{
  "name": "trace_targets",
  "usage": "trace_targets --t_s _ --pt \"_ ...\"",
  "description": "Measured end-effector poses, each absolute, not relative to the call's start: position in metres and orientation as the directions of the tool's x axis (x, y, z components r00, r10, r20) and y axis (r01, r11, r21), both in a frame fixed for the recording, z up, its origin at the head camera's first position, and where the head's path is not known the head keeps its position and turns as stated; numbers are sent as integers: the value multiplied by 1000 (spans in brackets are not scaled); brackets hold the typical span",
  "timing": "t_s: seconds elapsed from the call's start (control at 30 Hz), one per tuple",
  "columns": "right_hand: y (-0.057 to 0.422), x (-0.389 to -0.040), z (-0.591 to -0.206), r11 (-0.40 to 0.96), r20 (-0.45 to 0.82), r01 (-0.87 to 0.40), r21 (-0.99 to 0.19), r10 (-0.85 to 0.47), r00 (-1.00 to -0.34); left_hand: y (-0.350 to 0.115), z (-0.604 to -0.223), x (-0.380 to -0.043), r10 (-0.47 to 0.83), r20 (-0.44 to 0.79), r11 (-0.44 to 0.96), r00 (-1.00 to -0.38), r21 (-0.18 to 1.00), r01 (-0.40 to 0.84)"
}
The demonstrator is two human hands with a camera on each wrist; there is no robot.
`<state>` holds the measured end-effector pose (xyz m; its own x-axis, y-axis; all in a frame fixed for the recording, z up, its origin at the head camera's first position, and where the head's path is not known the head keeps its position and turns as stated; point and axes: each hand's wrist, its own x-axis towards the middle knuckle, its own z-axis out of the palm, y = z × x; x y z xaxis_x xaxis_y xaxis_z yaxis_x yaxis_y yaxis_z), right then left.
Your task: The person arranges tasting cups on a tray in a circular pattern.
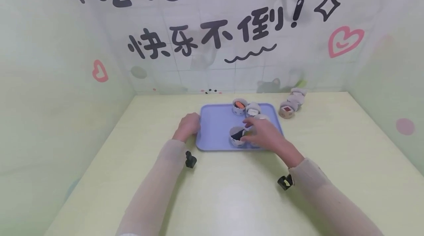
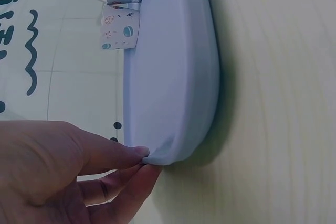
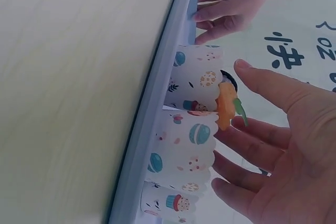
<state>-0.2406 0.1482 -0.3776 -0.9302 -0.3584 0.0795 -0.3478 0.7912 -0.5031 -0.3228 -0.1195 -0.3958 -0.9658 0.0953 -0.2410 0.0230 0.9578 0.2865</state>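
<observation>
My left hand [image 1: 189, 123] pinches the left rim of a lavender-blue tray [image 1: 213, 127]; in the left wrist view the thumb lies over the rim, the fingers beneath. Patterned paper cups with scalloped rims stand on the tray's right half. My right hand [image 1: 266, 134] is over the near-right cups, thumb and fingers spread apart around a carrot-like orange piece [image 3: 226, 106] with a green leaf. That piece pokes out above the cup rims. A front cup [image 1: 236, 142] holds something dark, and a back cup [image 1: 239, 110] something orange. Beside it is a cup with white contents [image 1: 253, 111].
Just right of the tray, a brown cup [image 1: 286, 112] with a red-and-white piece stands on the table [image 1: 225, 192], several pale cups behind it. A backdrop [image 1: 198, 77] with black lettering rises at the table's back edge, and pale side walls flank the table.
</observation>
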Motion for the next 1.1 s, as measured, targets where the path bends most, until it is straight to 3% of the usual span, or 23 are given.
trace_targets --t_s 0.73,1.1 --pt "184 -236 -361 799 166 -352 -488 -311 -936 -119 -395 -319 89 -232 962 -969 272 24" --pt "208 -241 -348 790 120 -205 -578 -166 -979 -119 -396 -324 94 -240 962 -966 273 25"
